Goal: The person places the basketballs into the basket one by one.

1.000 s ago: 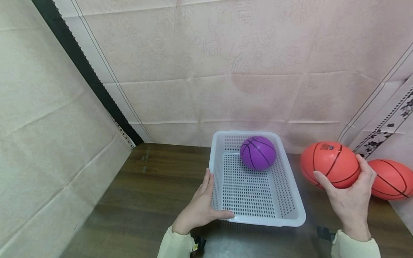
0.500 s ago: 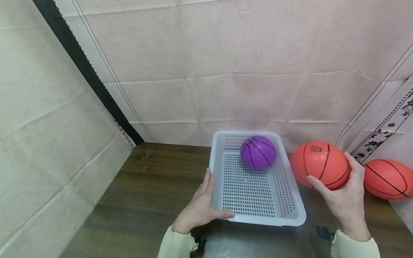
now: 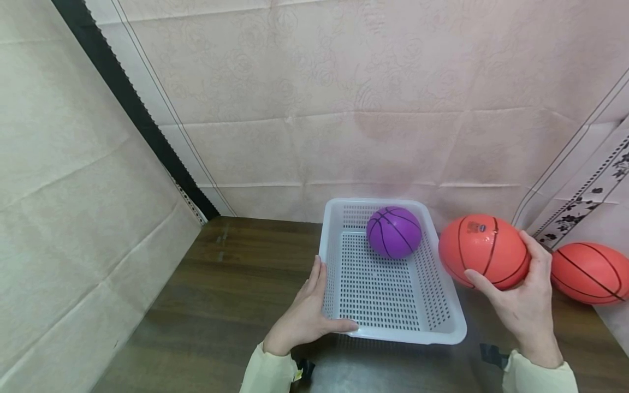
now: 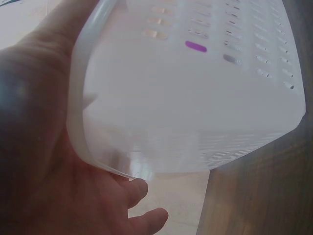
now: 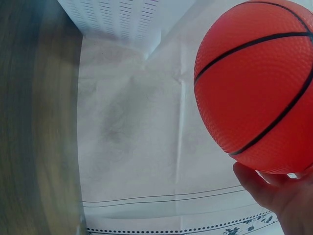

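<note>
A white perforated plastic basket (image 3: 393,334) stands on the dark wooden table with a small purple basketball (image 3: 394,232) in its far end. My left hand (image 3: 304,319) holds the basket's near left corner, thumb along the front rim and fingers against the left side. In the left wrist view, the basket's wall (image 4: 146,83) fills the middle. Just right of the basket, my right hand (image 3: 528,305) grips a red toy basketball (image 3: 484,248), which overlaps the basket's right rim in the head view. Held up off the table, this red basketball (image 5: 254,93) shows large in the right wrist view.
Behind my right hand, a second red basketball (image 3: 589,273) lies at the table's right edge by the cloth. Pale patterned cloth (image 3: 368,109) hangs behind the table, and more covers both sides. Wooden tabletop (image 3: 245,284) stretches left of the basket.
My right hand has carried the red basketball leftward to the basket's right rim, slowing over the last half second. The left hand, basket and purple basketball stay put.
</note>
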Demonstrator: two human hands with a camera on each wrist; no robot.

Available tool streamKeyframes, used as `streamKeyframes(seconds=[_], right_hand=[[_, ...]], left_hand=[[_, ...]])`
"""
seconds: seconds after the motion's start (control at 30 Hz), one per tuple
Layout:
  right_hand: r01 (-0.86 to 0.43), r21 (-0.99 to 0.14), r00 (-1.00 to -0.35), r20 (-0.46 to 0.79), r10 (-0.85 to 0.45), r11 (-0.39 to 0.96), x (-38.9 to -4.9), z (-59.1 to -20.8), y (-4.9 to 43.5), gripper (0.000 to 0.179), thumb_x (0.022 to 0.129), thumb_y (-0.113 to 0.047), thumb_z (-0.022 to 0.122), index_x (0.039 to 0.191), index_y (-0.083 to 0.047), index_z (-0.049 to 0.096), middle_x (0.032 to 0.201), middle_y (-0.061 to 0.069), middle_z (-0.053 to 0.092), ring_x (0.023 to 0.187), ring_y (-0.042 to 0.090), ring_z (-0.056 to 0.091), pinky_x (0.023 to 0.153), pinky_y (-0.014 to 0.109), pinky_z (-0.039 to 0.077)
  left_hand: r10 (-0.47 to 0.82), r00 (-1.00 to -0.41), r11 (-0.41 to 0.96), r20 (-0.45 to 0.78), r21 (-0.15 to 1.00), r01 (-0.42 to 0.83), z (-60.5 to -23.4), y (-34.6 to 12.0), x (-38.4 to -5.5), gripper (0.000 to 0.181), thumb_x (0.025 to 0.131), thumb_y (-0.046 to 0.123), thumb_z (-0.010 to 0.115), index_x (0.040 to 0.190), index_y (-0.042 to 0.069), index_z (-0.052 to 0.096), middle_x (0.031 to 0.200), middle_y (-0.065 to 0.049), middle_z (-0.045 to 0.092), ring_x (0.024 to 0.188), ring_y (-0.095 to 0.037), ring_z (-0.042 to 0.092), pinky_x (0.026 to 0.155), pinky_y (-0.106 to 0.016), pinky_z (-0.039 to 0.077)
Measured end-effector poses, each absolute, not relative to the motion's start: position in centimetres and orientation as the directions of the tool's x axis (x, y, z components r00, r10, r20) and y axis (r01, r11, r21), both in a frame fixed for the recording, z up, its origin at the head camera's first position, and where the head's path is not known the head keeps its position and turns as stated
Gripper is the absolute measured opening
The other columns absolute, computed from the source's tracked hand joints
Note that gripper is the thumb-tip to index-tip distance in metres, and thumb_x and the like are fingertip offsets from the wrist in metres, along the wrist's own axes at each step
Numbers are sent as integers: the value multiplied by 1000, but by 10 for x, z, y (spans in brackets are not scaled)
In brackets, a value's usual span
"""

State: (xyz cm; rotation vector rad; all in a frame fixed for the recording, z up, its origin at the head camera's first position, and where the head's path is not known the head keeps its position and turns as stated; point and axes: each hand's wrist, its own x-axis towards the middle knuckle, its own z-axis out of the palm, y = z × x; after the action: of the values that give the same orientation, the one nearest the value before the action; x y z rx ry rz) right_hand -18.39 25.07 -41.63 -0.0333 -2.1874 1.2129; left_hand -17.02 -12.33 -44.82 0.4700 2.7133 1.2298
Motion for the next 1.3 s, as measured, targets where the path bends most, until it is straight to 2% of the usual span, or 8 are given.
streamKeyframes(seconds=[0.63,1.07,1.3], right_hand=[[-268,-760,-818,504,278,592,-182,-412,243,110,62,-5,90,149,-35,30,144,-9,35,121,8,37,76,3,38],[-301,-757,-819,517,250,580,-180,-410,238,111,61,-3,90,150,-33,30,144,-8,35,120,7,37,78,4,39],[-277,-755,-820,508,263,594,-179,-408,238,112,62,-5,90,150,-36,29,144,-9,34,121,7,37,78,3,38]], left_hand=[[325,-946,621,7,752,219,-449,-123,-170,136,64,68,78,156,15,-6,158,11,-22,145,-35,7,108,-64,19],[322,-947,620,10,753,219,-448,-123,-170,136,64,67,79,156,15,-6,158,12,-23,145,-35,7,108,-63,20],[323,-946,614,17,757,223,-449,-123,-171,136,63,67,79,156,16,-7,158,12,-22,145,-35,8,108,-62,21]])
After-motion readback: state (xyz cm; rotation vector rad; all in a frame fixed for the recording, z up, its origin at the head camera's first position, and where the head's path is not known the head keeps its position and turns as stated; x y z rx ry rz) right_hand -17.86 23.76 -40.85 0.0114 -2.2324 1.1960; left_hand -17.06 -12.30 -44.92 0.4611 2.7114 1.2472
